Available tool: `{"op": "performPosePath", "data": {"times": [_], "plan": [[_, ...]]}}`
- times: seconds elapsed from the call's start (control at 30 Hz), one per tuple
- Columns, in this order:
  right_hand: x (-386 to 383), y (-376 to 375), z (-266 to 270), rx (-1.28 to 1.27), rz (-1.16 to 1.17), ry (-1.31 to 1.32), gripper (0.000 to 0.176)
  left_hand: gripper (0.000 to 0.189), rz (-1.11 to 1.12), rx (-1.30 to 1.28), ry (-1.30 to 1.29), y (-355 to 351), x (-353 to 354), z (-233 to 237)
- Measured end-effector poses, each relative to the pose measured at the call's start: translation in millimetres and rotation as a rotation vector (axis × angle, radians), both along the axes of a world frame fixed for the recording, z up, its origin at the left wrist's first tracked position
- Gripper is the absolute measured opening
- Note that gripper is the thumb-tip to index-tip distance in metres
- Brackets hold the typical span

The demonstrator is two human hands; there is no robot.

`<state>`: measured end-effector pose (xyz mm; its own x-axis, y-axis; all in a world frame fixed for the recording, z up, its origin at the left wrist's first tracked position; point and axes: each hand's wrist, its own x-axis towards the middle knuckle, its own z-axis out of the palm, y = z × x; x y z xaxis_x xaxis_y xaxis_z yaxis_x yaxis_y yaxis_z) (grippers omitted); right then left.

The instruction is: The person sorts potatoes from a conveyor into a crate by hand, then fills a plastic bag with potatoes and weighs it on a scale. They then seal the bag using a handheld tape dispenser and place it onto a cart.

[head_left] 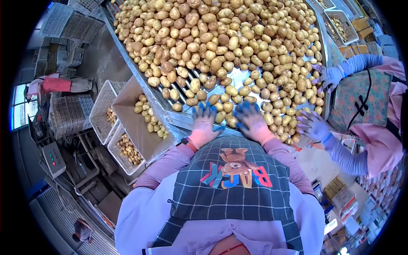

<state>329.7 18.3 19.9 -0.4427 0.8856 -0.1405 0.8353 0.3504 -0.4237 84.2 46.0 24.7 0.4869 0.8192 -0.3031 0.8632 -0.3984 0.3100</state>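
Many potatoes (238,52) cover the metal sorting table (142,83) in front of me. My left hand (205,123), in a pale glove with blue fingertips, lies at the table's near edge. Its fingers are spread and reach the nearest potatoes. Close by on the right, my right hand (252,121), gloved the same way, has its fingers stretched out over potatoes at the edge. Neither hand grips a potato that I can see. Between and beyond the hands, single potatoes lie spaced out on a white, shiny surface (239,77). Dark bars show through at the left.
A co-worker's gloved hands (318,102) rest by the potatoes at the table's right side. Left of the table, a chute (134,104) holds potatoes beside white crates (102,112). Stacked crates (70,25) and another person (59,85) are farther left. More crates (342,26) stand upper right.
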Motion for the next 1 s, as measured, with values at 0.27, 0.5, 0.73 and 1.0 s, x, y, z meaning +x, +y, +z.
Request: {"op": "performPosePath", "data": {"times": [0.27, 0.5, 0.73, 1.0], "plan": [[77, 3, -35, 0.159, -0.444, 0.071, 0.038, 0.047, 0.232, -0.074, -0.775, 17, 10, -6], [17, 119, 14, 0.193, -0.526, 0.117, 0.028, 0.048, 0.43, 0.446, -0.291, 40, -58, -19], [-20, 190, -20, -0.127, -0.518, -0.194, 0.026, 0.052, 0.411, 0.374, -0.269, 40, -54, -27], [-30, 41, 7, -0.068, -0.19, 0.553, 0.051, 0.045, 1.065, -1.23, -1.828, 10, 4, 11]]}}
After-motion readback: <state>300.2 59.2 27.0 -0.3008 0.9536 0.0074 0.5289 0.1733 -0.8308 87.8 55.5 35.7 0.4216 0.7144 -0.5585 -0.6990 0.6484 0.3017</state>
